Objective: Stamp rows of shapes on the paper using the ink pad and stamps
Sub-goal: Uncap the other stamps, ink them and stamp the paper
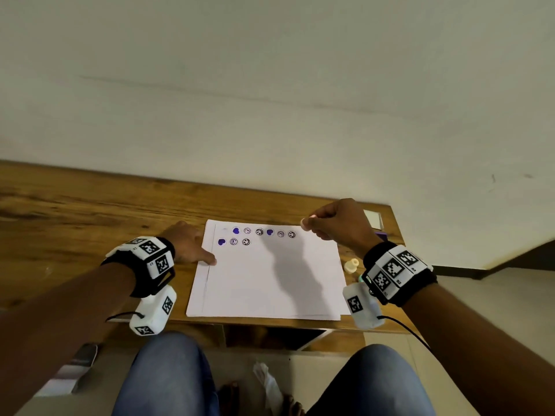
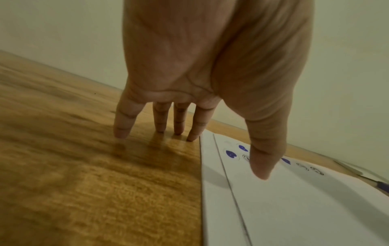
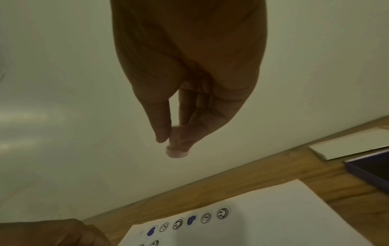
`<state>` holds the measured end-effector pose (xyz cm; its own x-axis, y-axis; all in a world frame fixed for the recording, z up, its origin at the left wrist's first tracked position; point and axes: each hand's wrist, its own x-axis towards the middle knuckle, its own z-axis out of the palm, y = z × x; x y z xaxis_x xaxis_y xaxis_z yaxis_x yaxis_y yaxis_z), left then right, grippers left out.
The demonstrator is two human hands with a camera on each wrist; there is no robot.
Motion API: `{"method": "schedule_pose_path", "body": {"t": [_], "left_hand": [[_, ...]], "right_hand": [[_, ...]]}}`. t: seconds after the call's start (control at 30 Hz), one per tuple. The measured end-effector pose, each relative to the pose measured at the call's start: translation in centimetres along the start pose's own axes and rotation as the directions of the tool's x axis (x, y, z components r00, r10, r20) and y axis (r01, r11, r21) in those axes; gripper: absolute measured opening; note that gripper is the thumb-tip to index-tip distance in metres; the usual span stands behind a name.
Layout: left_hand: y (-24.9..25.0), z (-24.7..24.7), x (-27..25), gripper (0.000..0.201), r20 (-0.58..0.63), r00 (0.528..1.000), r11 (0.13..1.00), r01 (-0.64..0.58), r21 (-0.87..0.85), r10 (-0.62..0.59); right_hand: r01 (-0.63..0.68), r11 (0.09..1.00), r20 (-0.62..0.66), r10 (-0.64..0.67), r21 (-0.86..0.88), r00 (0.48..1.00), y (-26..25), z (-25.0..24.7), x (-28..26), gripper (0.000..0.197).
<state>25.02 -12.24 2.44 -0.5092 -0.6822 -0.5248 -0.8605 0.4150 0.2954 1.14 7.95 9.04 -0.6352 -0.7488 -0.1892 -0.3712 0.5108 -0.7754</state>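
Note:
White paper [image 1: 270, 283] lies on the wooden desk [image 1: 90, 205] with two rows of stamped blue hearts and smiley faces [image 1: 259, 232] along its top. My right hand [image 1: 333, 223] is raised above the paper's top right corner and pinches a small pale stamp [image 1: 304, 224], whose round face [image 3: 176, 152] points down. My left hand [image 1: 187, 246] lies flat at the paper's left edge: its fingers [image 2: 160, 121] touch the desk and its thumb [image 2: 263, 159] reaches over the paper [image 2: 294, 208]. A dark blue ink pad [image 3: 370, 171] sits at the right, partly hidden behind my right hand in the head view.
Another cream stamp [image 1: 352, 265] stands on the desk just right of the paper. A white card [image 1: 373, 219] lies at the desk's far right corner by the ink pad. The wall [image 1: 270, 100] rises right behind the desk. My knees are below its front edge.

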Motion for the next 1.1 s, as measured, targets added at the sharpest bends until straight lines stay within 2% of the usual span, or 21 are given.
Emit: {"method": "schedule_pose_path", "body": {"t": [0.07,0.13,0.3,0.47,0.6,0.7,0.83,0.97,1.1], "left_hand": [[0.6,-0.1,-0.2,0.056,0.017,0.999,0.999,0.027,-0.03,-0.027],[1.0,-0.1,-0.1,0.051,0.022,0.999,0.998,0.029,-0.056,-0.028],[2.0,0.8,-0.5,0.051,-0.032,0.999,0.999,0.023,-0.041,-0.024],[1.3,2.4,1.0,0.074,-0.088,0.995,0.999,0.05,0.003,-0.05],[1.2,2.4,0.8,0.068,-0.059,0.995,0.996,0.08,-0.051,-0.083],[1.0,2.2,0.7,0.05,-0.051,0.995,0.991,0.081,-0.104,-0.087],[0.8,2.3,0.5,0.066,-0.065,0.993,0.978,0.08,-0.192,-0.094],[0.7,1.8,0.4,0.064,-0.024,0.993,0.959,0.105,-0.265,-0.115],[0.7,0.9,0.3,0.044,-0.008,0.995,0.958,0.097,-0.268,-0.103]], "right_hand": [[-0.001,1.0,-0.013,0.001,0.001,1.0,0.7,-1.1,-0.4,0.015],[-0.012,1.0,-0.029,0.012,0.006,1.0,1.4,-2.0,-0.7,0.015],[-0.02,1.0,-0.062,0.019,-0.003,0.998,2.7,-3.7,-1.3,0.013],[-0.047,0.999,-0.058,0.046,-0.015,0.997,4.4,-3.8,-1.7,0.012],[-0.05,0.999,-0.053,0.05,0.006,0.997,5.0,-3.3,-1.7,0.014],[-0.048,0.999,-0.049,0.048,0.0,0.998,5.1,-2.9,-1.6,0.014],[-0.043,0.999,-0.043,0.043,0.001,0.998,5.1,-2.2,-1.3,0.014],[-0.04,0.999,-0.043,0.04,-0.011,0.998,5.0,-1.9,-1.1,0.015],[-0.047,0.999,-0.066,0.047,0.0,0.997,5.3,-2.9,-1.2,0.014]]}}
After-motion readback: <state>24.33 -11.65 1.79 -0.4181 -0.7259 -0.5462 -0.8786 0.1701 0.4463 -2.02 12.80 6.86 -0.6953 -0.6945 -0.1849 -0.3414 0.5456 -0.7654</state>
